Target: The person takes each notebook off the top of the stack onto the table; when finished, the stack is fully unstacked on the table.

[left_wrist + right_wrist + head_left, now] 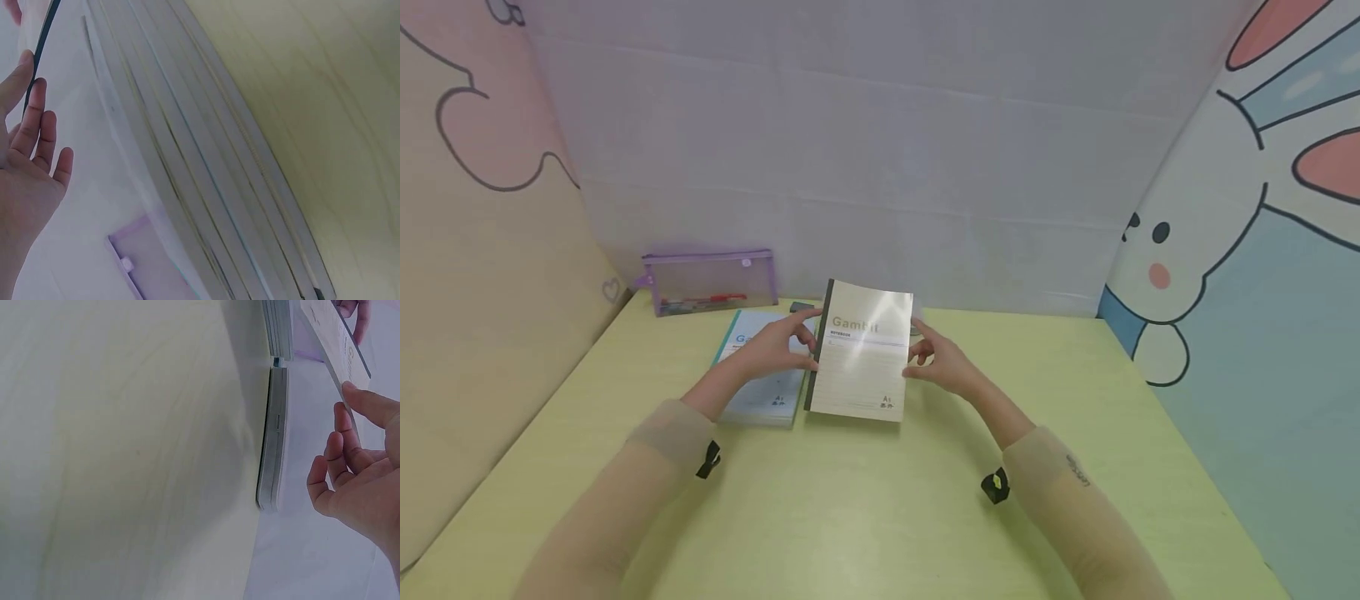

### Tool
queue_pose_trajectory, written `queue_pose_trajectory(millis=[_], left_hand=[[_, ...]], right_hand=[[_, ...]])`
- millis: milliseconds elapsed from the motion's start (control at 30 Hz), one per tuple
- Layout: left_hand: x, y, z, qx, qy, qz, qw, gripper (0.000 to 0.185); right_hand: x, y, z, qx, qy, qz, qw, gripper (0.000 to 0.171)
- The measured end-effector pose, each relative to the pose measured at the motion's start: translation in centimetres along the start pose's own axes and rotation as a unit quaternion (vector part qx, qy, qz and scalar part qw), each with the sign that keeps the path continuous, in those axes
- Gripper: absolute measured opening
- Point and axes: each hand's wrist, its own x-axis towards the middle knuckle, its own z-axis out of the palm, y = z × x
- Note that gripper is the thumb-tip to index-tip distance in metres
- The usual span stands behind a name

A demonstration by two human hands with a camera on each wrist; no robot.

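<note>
While propped between both palms, cream notebook (861, 354) pinched by left hand (772, 348) and right hand (942, 364), blue notebook (758, 390) under left.

Glossy paper notebook (861, 358); smooth matt tabletop (865, 500).

On the yellow-green table (865, 500) there are two notebooks, a cream one (861, 354) held up and a light blue one (760, 379) lying flat, one purple zip pouch (711, 282) by the wall, one flat grey device (275, 437), and two hands, left (771, 348) and right (943, 362).
</note>
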Motion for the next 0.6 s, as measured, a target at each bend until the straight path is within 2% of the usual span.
queue_pose_trajectory(millis=[100, 167, 433, 600], left_hand=[[0.5, -0.4, 0.7, -0.001, -0.017, -0.018, 0.9997, 0.095], [0.8, -0.8, 1.3, 0.013, -0.030, -0.019, 0.9993, 0.095], [1.5, -1.5, 2.8, 0.116, -0.072, -0.005, 0.9906, 0.094], [1.8, -1.6, 3.2, 0.149, -0.081, -0.003, 0.9854, 0.085]], right_hand=[[-0.1, 0.7, 0.1, 0.003, -0.020, 0.008, 1.000, 0.093], [-0.1, 1.1, 0.2, 0.000, -0.034, 0.010, 0.999, 0.093], [0.6, 2.8, 0.5, 0.005, -0.083, 0.016, 0.996, 0.093], [1.1, 3.4, 0.7, 0.003, -0.104, 0.022, 0.994, 0.093]])
